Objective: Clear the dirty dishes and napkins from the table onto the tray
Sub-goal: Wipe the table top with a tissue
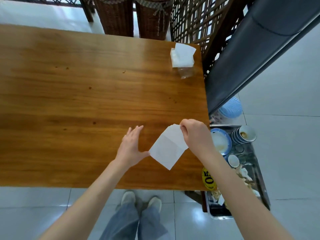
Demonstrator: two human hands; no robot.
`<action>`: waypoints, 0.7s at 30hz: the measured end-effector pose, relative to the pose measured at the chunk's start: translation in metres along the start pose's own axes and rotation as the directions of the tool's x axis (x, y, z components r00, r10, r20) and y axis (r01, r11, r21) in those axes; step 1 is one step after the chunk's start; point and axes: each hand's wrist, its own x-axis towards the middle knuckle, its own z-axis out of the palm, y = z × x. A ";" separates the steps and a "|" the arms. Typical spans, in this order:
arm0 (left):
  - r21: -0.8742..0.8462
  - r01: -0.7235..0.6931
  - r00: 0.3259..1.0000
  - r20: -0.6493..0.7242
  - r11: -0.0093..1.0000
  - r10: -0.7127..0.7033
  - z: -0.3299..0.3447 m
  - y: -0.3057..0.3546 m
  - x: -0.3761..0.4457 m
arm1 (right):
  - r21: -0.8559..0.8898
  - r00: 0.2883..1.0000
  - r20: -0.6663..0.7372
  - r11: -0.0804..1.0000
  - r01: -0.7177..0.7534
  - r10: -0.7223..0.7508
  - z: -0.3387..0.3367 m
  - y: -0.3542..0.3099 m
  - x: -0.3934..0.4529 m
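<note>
A flat white napkin [167, 147] hangs over the wooden table [78, 94] near its front right corner. My right hand [194, 134] pinches the napkin's upper corner. My left hand [132, 146] is open with straight fingers, its thumb touching the napkin's left corner. To the right of the table, lower down, a metal tray [223, 213] holds a dirty blue-rimmed plate [220, 141], stacked small bowls [245, 135], a small cup [233, 161] and crumpled napkins and scraps [245, 175].
A clear holder with white napkins [182, 57] stands at the table's far right corner. A yellow number tag [208, 179] sits at the front right corner. Small crumbs dot the tabletop. Wicker baskets [135, 16] and a lattice screen [199, 19] stand behind.
</note>
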 end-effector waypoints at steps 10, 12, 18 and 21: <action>0.005 0.012 1.000 -0.014 1.000 -0.012 0.007 -0.019 0.014 | 0.004 0.999 0.022 1.000 -0.024 0.024 0.019 -0.003 0.006; 0.005 0.007 1.000 -0.024 1.000 -0.007 0.008 -0.019 0.017 | 0.011 1.000 0.024 1.000 -0.016 0.016 0.020 -0.004 0.005; 0.018 -0.014 1.000 -0.021 1.000 0.014 0.011 -0.022 0.019 | 0.013 0.982 0.189 1.000 -0.018 0.015 0.042 -0.011 -0.015; 0.090 -0.050 0.998 -0.022 0.995 0.052 0.012 -0.025 0.023 | 0.037 0.971 0.236 0.999 -0.032 0.022 0.054 -0.015 -0.020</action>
